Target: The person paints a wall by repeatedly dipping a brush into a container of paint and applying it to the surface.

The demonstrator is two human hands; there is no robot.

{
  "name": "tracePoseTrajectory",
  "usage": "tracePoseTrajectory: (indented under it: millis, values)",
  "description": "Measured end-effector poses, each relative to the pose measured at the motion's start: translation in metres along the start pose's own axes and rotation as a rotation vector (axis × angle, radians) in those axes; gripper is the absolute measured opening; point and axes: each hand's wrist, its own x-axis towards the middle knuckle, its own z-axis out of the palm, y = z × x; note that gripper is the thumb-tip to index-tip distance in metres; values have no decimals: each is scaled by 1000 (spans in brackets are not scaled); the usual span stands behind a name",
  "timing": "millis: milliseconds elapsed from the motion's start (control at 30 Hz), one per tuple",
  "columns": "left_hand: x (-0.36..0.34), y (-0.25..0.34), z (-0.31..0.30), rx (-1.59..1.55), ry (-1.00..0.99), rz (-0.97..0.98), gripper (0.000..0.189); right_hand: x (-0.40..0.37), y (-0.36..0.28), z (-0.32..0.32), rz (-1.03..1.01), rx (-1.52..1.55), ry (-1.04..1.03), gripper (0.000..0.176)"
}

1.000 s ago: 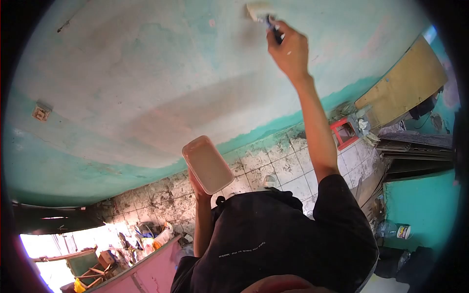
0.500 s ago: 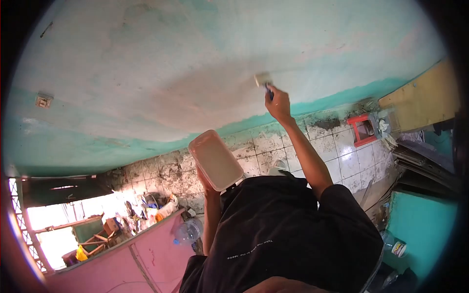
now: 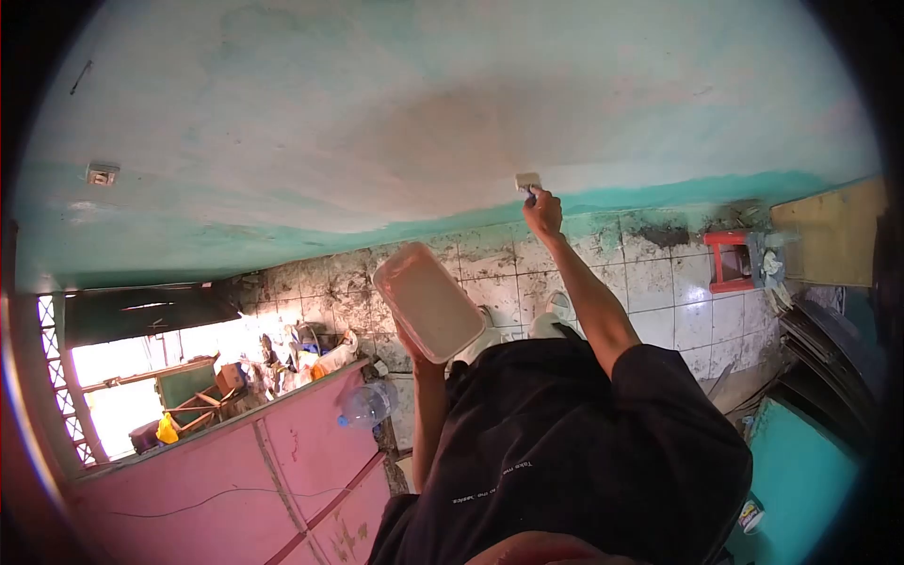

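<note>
My right hand (image 3: 543, 215) is closed around the short handle of a paintbrush (image 3: 527, 180). The brush's pale, wide bristles are against the lower part of the wall (image 3: 443, 122), close above a strip of bare turquoise. Whitish paint thinly covers most of that wall, with green showing through. Lower and to the left, my left hand (image 3: 414, 347) grips a rectangular plastic tub (image 3: 397, 261) from beneath and the side. Pale liquid paint appears to be in the tub, which is tilted in view. Most of my left fingers are hidden behind it.
Stained white floor tiles (image 3: 650, 282) run along the wall's foot. A red stool (image 3: 727, 262) stands at right, near stacked dark sheets (image 3: 819, 353). A large clear bottle (image 3: 369, 403) is beside a pink panel (image 3: 217, 490). A wall socket (image 3: 102, 173) is at left.
My right hand has brought the brush down the wall, nearer the turquoise strip. The tub stays in my left hand. The camera view has shifted a little.
</note>
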Motion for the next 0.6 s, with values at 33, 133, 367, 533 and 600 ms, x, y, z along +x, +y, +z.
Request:
tracePoseTrajectory:
  millis: [33, 133, 367, 533, 600]
  values:
    - [-2, 2, 10, -56, -63, -23, 89, 10, -16, -11, -5, 8, 1, 29]
    - [-6, -2, 3, -43, 119, 19, 86, 32, -87, -86, -147, 258, 132, 30]
    - [11, -1, -23, -100, 99, -82, 81, 19, -173, -161, -503, 394, 551, 24]
    - [65, 23, -56, -21, -20, -120, 79, 14, -64, -46, -374, 212, 390, 23]
    - [79, 41, -46, -84, -59, -101, 64, 9, -24, -8, -301, 142, 361, 23]
